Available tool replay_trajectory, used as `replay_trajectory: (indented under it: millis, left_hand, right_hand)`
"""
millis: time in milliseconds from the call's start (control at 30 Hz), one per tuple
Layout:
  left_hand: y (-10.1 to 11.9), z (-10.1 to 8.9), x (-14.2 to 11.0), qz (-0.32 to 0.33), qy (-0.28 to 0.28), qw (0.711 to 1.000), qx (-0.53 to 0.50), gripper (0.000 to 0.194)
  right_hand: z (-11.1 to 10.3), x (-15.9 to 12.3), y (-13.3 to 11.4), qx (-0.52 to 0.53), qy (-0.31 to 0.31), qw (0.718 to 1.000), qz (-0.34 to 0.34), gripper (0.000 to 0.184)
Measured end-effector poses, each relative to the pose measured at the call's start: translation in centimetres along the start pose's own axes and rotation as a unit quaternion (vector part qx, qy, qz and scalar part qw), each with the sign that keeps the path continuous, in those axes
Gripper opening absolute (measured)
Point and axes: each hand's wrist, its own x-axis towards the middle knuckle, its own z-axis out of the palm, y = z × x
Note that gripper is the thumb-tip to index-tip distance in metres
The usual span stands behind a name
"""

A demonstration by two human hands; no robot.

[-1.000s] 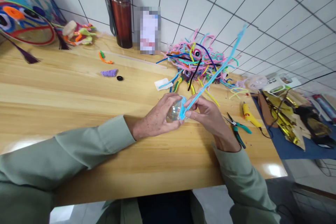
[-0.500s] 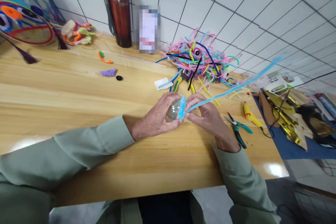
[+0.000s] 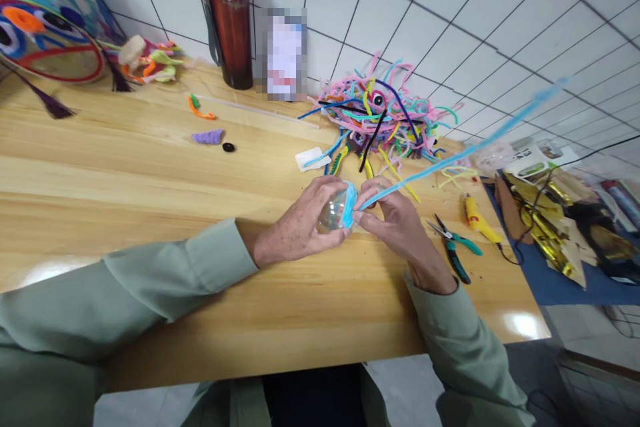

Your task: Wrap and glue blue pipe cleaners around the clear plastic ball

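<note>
My left hand [image 3: 303,223] is closed around a clear, rounded plastic ball [image 3: 330,212], thumb and fingers on opposite sides of it. Blue fuzzy pipe cleaner is wound in a band on the ball's right side. From that band the long free end of the blue pipe cleaner [image 3: 465,159] rises to the upper right. My right hand [image 3: 393,217] pinches the pipe cleaner close to the band, its fingertips almost touching the ball. The underside of the ball and part of the band are hidden by my fingers.
A tangled heap of coloured pipe cleaners [image 3: 380,107] lies beyond my hands. Pliers [image 3: 455,247] and a yellow glue gun [image 3: 480,220] lie to the right. A red thermos [image 3: 233,27] and a blurred phone [image 3: 285,57] stand at the wall. A purple wrapped piece [image 3: 207,137] lies left.
The pipe cleaner's free end has swung slightly up and to the right. My right hand has shifted a little to the right; my left hand keeps its hold on the ball.
</note>
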Motion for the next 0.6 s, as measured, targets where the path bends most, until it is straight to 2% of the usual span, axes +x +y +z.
replay_trajectory:
  millis: [600]
  left_hand:
    - [-0.25, 0.02, -0.01, 0.012, 0.003, 1.0, 0.009, 0.068]
  right_hand:
    - [0.48, -0.28, 0.26, -0.015, 0.018, 1.0, 0.018, 0.012]
